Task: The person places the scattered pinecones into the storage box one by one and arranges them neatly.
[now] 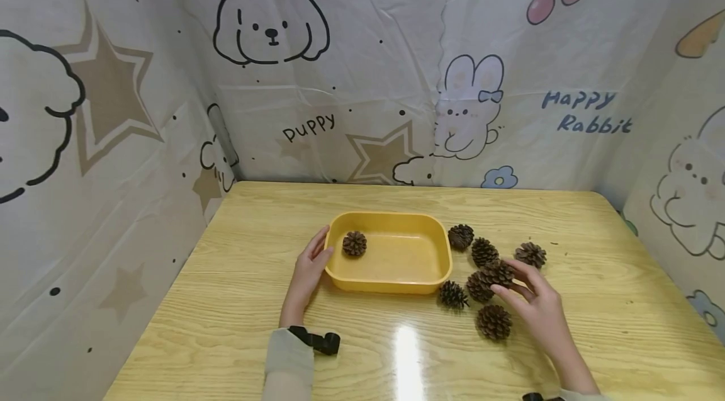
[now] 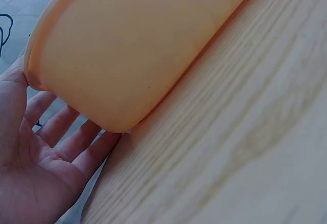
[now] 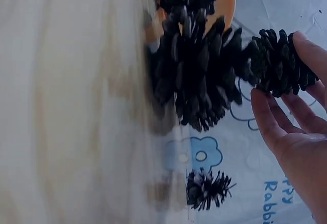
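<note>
My left hand (image 1: 308, 272) holds the left end of a yellow plastic tray (image 1: 391, 288), thumb at the rim and fingers along the outer wall. The left wrist view shows the fingertips against that wall, low down near the tabletop. Between thumb and fingers, my right hand (image 1: 538, 300) pinches a brown pine cone (image 1: 498, 273), held up off the table in the right wrist view. It overlaps another pine cone (image 1: 479, 288) in the head view. One pine cone (image 1: 354, 243) sits inside the tray at its left end.
Several more cones lie right of the tray, including a dark cone (image 1: 453, 294) by its near corner, a round cone (image 1: 494, 322) nearest me and a cone (image 1: 530, 255) beyond my right hand. A printed cloth (image 1: 340, 73) hangs behind the wooden table (image 1: 226, 325).
</note>
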A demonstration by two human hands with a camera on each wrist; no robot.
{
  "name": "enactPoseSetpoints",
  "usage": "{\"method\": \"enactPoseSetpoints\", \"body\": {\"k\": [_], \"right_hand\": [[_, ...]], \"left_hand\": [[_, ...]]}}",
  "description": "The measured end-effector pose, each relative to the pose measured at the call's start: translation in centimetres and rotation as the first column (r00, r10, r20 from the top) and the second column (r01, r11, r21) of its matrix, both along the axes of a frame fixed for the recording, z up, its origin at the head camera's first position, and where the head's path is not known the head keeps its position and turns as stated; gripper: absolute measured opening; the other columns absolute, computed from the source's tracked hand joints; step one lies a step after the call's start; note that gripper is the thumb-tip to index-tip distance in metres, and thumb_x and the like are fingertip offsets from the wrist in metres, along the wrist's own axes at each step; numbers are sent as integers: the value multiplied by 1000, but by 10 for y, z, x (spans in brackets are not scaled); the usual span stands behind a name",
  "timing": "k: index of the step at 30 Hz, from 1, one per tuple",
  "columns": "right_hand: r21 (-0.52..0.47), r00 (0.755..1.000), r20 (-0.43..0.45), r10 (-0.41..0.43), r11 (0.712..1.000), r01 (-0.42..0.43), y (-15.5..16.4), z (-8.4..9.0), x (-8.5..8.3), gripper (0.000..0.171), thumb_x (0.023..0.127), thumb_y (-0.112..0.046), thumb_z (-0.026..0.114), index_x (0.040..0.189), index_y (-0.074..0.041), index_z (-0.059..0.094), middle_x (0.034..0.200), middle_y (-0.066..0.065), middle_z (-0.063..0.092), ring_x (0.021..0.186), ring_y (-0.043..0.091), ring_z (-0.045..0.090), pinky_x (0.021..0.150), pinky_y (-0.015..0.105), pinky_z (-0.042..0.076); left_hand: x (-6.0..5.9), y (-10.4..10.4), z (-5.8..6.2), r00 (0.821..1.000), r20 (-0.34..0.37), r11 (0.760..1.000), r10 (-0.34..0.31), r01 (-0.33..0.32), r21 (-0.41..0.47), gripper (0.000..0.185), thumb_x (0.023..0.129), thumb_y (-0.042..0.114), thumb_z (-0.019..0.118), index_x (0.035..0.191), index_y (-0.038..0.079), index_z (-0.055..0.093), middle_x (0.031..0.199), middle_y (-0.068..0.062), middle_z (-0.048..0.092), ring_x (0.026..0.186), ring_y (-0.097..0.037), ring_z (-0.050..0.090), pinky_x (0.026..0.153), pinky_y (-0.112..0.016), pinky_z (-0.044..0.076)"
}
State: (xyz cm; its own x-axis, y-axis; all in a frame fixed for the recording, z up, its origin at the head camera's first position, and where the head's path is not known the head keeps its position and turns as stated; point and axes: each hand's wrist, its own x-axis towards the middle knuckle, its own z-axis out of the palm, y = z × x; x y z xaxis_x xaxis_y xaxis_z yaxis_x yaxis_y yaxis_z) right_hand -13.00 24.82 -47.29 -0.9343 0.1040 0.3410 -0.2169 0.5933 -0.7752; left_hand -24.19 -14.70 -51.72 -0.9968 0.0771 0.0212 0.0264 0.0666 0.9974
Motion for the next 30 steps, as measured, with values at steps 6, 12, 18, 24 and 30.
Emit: {"method": "enactPoseSetpoints", "body": {"k": [6, 12, 18, 24, 30], "right_hand": [[-11, 1000, -1, 26, 1000, -26, -13, 5, -7, 54, 88, -15, 73, 138, -6, 53, 133, 5, 52, 110, -22, 44, 90, -2, 45], [-14, 998, -25, 55, 998, -55, -26, 7, -16, 55, 87, -14, 73, 138, -10, 54, 133, 7, 53, 110, -23, 44, 90, -2, 44], [-5, 994, -72, 87, 996, -88, -36, 3, -26, 53, 87, -11, 73, 137, -9, 55, 130, 6, 55, 106, -20, 49, 86, 3, 50], [-4, 989, -77, 124, 992, -125, -50, 2, -33, 53, 87, -12, 74, 136, -7, 55, 130, 10, 57, 106, -20, 48, 87, 2, 49], [-44, 981, -94, 171, 983, -176, -64, 4, -41, 51, 87, -9, 72, 135, -5, 54, 130, 14, 56, 109, -19, 46, 90, 1, 47]], "left_hand": [[0, 0, -2, 1000, 9, 1000, 8, -8, 5, 51, 102, 22, 52, 151, 25, 38, 157, -7, 39, 144, -26, 40, 115, -45, 41], [0, 0, -2, 1000, 0, 1000, 7, -7, 12, 51, 102, 20, 52, 152, 22, 38, 158, -9, 37, 145, -27, 39, 116, -46, 39], [1, 0, -1, 1000, 8, 1000, 6, -6, 16, 53, 102, 23, 52, 153, 22, 36, 158, -10, 36, 146, -28, 37, 117, -47, 38], [1, 0, -1, 1000, 17, 1000, 7, -8, 24, 54, 102, 22, 52, 153, 20, 35, 158, -11, 36, 146, -29, 36, 117, -47, 39], [0, 0, 1, 1000, -1, 1000, 5, -5, 9, 52, 103, 20, 51, 152, 21, 37, 158, -10, 37, 145, -28, 38, 117, -46, 38]]}}
